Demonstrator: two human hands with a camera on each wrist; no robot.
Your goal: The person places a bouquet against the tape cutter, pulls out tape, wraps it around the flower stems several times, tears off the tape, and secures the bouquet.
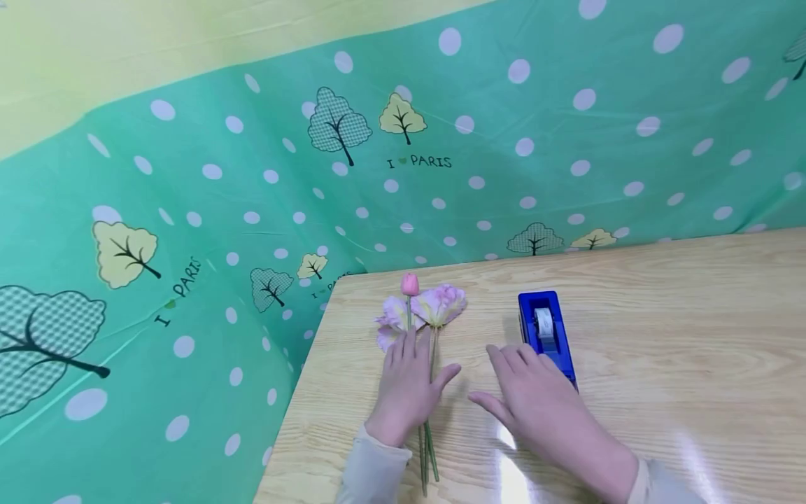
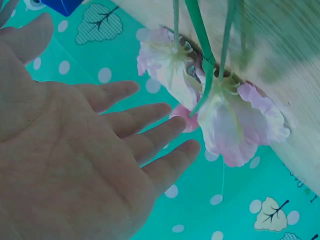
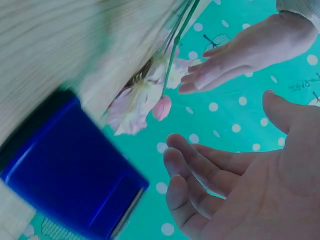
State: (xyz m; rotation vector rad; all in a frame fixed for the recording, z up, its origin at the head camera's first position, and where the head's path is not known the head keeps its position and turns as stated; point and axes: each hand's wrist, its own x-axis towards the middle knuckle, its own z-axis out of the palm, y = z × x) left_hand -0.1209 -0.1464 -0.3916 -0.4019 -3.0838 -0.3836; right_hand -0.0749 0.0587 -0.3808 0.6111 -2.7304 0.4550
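Over on the left, a green spotted cloth [image 1: 201,378] hangs beside the table [image 1: 680,329]. Next come two pale, ruffled flowers [image 1: 439,305] and a pink tulip [image 1: 410,284], lying with their stems [image 1: 430,455] toward the person. The left hand [image 1: 408,388] is spread over those stems, pinching nothing; if it swept sideways, the loose stems could roll and fan apart, and pressing down might crumple petals near the fingertips. Further right, the right hand [image 1: 535,392] is loosely bent and holds nothing. It's just beside the blue tape dispenser [image 1: 562,343], so a careless knuckle could nudge that askew.
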